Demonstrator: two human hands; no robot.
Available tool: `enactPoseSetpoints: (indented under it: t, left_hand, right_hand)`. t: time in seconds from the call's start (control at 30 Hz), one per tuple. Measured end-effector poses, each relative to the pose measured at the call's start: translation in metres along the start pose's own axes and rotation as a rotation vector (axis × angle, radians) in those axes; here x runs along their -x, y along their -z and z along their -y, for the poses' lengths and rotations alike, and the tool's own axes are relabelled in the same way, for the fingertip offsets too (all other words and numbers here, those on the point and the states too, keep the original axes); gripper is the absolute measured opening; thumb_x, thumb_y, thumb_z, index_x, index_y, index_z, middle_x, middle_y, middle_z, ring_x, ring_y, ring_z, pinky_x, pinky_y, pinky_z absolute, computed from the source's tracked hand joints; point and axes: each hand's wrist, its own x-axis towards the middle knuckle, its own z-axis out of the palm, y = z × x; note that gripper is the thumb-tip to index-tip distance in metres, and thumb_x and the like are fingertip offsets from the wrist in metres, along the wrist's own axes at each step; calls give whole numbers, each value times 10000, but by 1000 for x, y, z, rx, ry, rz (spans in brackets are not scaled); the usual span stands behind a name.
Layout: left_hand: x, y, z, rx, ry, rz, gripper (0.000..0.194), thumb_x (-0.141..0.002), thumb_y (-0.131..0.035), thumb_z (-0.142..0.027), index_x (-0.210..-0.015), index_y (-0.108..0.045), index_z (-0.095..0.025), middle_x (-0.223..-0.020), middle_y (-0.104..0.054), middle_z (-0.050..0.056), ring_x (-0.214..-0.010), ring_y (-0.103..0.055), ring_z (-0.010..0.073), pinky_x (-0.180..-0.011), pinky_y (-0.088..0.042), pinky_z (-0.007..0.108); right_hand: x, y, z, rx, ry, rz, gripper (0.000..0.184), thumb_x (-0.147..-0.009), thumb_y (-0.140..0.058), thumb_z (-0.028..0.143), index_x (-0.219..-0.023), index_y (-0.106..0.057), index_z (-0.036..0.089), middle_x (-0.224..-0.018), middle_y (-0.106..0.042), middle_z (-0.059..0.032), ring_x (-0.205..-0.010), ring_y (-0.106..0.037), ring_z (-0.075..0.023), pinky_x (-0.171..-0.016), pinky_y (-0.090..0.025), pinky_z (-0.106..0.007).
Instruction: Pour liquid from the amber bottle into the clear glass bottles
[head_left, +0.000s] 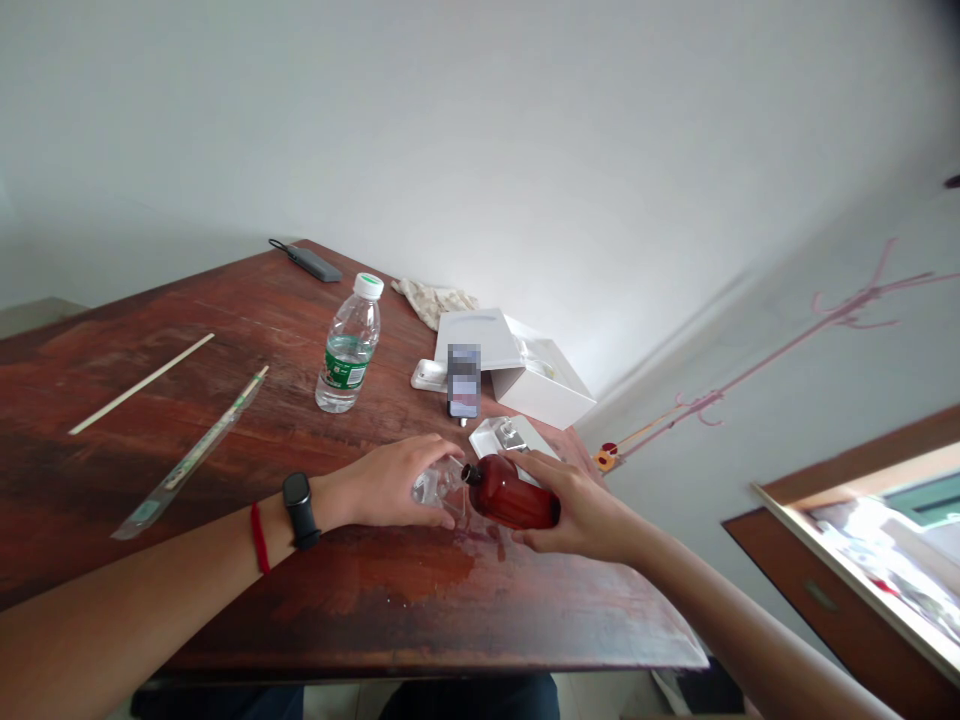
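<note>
Amber bottle (514, 492) lies tilted, held by the curled fingers of the right hand (581, 510), its capped neck just beside a clear container (435, 487) gripped by the left hand (382, 485), both above the table (360, 590).

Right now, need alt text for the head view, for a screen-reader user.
Two bare hands meet over a dark reddish-brown wooden table: the right hand holds an amber glass bottle nearly on its side, its neck at a small clear glass container gripped by the left hand. Behind them are a plastic water bottle with a white cap and a white box.
</note>
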Motion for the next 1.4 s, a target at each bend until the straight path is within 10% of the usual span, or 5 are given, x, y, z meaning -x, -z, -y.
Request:
enactPoseSetpoints:
  t: [1.4]
  left_hand:
    - [-1,1,-1,10,-8,-1,722,-810,-904,-524,-1403,-596,-248,-1415,-686,119,-1278,-679,354,-1129,-503,470]
  right_hand:
    - [-1,2,0,-78,30,18,886,-706,-804,199,-1537,-523,322,-1451,-687,-108,-1272,-691,-379,-1078,-554,-544]
